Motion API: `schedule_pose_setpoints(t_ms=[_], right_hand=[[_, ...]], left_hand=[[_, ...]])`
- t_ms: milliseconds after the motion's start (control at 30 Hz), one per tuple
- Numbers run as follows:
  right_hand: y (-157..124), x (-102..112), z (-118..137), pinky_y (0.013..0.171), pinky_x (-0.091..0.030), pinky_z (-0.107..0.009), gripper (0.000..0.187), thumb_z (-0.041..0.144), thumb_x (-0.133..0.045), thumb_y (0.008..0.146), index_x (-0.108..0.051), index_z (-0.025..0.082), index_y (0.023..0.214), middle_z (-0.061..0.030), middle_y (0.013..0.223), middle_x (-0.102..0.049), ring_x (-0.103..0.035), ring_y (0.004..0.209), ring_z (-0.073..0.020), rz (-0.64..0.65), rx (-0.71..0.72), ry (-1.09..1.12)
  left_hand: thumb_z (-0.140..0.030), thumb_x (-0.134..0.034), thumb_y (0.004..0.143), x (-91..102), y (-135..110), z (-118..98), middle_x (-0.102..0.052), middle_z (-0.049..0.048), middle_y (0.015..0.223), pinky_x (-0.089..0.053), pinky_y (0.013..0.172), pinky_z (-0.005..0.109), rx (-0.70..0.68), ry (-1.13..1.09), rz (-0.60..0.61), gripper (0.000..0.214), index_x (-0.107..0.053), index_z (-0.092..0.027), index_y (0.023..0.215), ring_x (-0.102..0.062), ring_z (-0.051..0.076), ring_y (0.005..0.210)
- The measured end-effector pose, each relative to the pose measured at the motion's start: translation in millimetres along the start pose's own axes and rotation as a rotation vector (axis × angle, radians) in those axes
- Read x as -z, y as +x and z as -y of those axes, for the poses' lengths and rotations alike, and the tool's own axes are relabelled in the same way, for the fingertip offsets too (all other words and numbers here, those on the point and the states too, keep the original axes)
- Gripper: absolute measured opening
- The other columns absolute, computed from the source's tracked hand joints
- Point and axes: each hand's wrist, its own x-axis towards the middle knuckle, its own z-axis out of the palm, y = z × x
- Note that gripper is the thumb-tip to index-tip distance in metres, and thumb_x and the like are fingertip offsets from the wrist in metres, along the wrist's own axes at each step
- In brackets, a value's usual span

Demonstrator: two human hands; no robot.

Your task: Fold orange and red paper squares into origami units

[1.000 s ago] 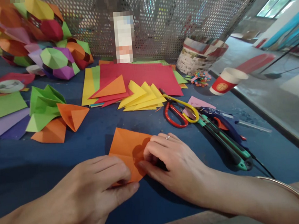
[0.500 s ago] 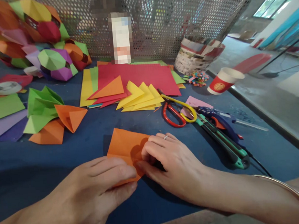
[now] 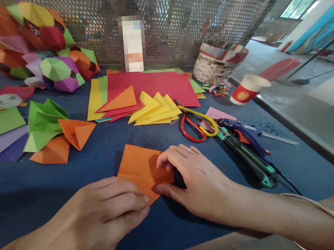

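Note:
A small square of orange paper (image 3: 139,162) with crease lines is held between both hands, low over the blue tabletop. My left hand (image 3: 110,206) pinches its lower left edge, thumb below and fingers pressed together. On the opposite side my right hand (image 3: 191,173), with a ring on one finger, grips the paper's right edge; thumb and forefinger lie on it a little apart. The fingers partly cover the lower edge and right side. Folded green paper (image 3: 46,121) and folded orange paper (image 3: 78,134) lie to the left.
Behind are a red sheet stack (image 3: 152,85) and folded yellow papers (image 3: 157,108). To the right lie scissors (image 3: 192,128), a green-black cutter (image 3: 247,153), a blue tool (image 3: 250,135), a paper cup (image 3: 247,91) and a woven basket (image 3: 214,63). Colourful paper balls (image 3: 58,70) stand back left.
My right thumb and forefinger have opened wider along the paper's right side, uncovering more of it. My left fingers have drawn slightly left along the lower edge. The view has shifted slightly.

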Motion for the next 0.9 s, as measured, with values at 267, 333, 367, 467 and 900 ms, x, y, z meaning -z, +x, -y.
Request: schedule_pose_setpoints(t_ms=[267,333,367,467,900], right_hand=[[-0.1,8.5,-3.7,0.086,-0.042,-0.039,0.024,0.004,-0.07,0.093,-0.058,0.019,0.108,-0.0046,0.103,-0.067,-0.059,0.095,-0.0221,0.09,-0.011,0.056],[0.1,8.1,-4.1,0.087,-0.041,-0.04,0.025,0.001,-0.067,0.092,-0.058,0.019,0.107,-0.0049,0.103,-0.066,-0.059,0.095,-0.0223,0.11,-0.02,0.056],[0.2,8.0,-4.1,0.087,-0.041,-0.04,0.026,0.0,-0.066,0.092,-0.058,0.018,0.107,-0.0051,0.104,-0.066,-0.058,0.095,-0.0225,0.122,-0.025,0.055],[0.4,8.8,-3.2,0.088,-0.041,-0.042,0.027,-0.003,-0.064,0.091,-0.059,0.018,0.108,-0.0063,0.106,-0.066,-0.058,0.098,-0.0237,0.165,-0.035,0.046],[-2.8,7.4,-6.4,0.081,-0.039,-0.037,0.023,-0.003,-0.054,0.096,-0.065,0.017,0.095,-0.0047,0.097,-0.068,-0.057,0.088,-0.0203,0.074,0.143,0.032]], left_hand=[[-0.019,-0.058,0.103,-2.8,-11.7,6.9,-0.082,0.001,0.115,-0.069,0.092,0.029,-0.019,-0.01,-0.025,0.036,-0.073,-0.036,0.132,-0.079,0.02,0.101],[-0.025,-0.062,0.102,-1.8,-10.8,5.9,-0.082,0.0021,0.114,-0.069,0.091,0.032,-0.015,0.01,-0.058,0.029,-0.076,-0.037,0.125,-0.078,0.022,0.103],[-0.028,-0.065,0.101,-1.1,-9.5,4.9,-0.081,0.0029,0.115,-0.069,0.092,0.034,-0.003,0.023,-0.074,0.026,-0.077,-0.037,0.121,-0.077,0.024,0.106],[-0.034,-0.069,0.097,1.8,-3.7,2.1,-0.079,0.0052,0.117,-0.066,0.099,0.04,0.041,0.058,-0.097,0.019,-0.079,-0.035,0.114,-0.074,0.028,0.116],[0.002,-0.044,0.098,50.9,14.4,30.7,-0.074,0.0039,0.124,-0.053,0.11,0.032,0.056,-0.064,0.137,0.05,-0.072,-0.034,0.118,-0.065,0.02,0.128]])
